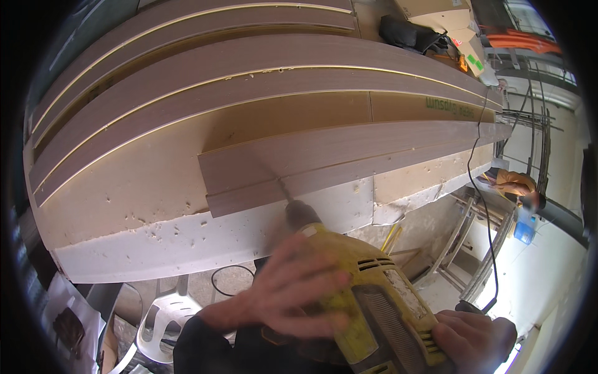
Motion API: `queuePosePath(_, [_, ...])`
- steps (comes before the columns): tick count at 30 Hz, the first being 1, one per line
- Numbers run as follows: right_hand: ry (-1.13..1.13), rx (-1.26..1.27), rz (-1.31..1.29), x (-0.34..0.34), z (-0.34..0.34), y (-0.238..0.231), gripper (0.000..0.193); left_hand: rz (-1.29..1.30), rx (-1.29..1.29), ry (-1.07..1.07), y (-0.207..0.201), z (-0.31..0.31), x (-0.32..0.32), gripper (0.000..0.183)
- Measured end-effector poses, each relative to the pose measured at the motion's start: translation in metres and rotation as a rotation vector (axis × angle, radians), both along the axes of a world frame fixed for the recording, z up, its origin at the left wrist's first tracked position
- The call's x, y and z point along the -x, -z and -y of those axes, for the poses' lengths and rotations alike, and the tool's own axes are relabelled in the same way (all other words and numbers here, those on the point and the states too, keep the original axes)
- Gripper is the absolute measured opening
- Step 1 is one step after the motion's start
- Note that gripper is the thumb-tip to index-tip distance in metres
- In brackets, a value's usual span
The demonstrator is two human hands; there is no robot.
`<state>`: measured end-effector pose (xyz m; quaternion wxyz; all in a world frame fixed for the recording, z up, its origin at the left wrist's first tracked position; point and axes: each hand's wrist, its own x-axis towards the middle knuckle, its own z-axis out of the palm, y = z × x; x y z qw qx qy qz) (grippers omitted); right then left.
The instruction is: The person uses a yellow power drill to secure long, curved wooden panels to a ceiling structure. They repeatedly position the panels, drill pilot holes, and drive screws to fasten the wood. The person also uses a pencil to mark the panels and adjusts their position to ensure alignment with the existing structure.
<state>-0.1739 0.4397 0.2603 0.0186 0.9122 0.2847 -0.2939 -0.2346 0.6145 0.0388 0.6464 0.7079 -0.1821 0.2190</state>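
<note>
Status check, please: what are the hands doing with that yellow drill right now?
Left hand wrapped over yellow drill body; right hand at its rear handle. Bit tip on brown laminated board on workbench. Black cord trails right, off the board.

The drill point(367, 299) at five o'clock is yellow with a dark grey chuck and grey vent slats. The long boards point(349, 159) across the middle are a dull brown with pale cream edges. The bench top point(143, 181) beneath them is light tan, dotted with small dark holes. At seven o'clock a plastic chair point(163, 324) is white. At one o'clock a bag point(408, 32) is black.
</note>
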Motion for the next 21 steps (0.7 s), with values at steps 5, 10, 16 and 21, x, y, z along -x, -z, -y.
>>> queuePosePath(5, [-0.039,-0.101,0.048,-0.003,0.002,0.006,0.022,0.096,-0.015,0.050,-0.034,0.008,-0.025,0.033])
queuePosePath(10, [-0.053,-0.165,0.063,-0.001,0.008,0.007,0.021,0.089,-0.035,0.023,-0.035,0.010,-0.018,0.028])
queuePosePath(16, [-0.120,-0.152,-0.146,-0.013,0.010,-0.004,0.037,0.096,-0.032,0.019,-0.034,0.011,-0.019,0.027])
queuePosePath(21, [-0.133,-0.280,-0.290,-0.019,0.012,-0.009,0.055,0.063,-0.017,0.057,-0.037,0.009,-0.018,0.027])
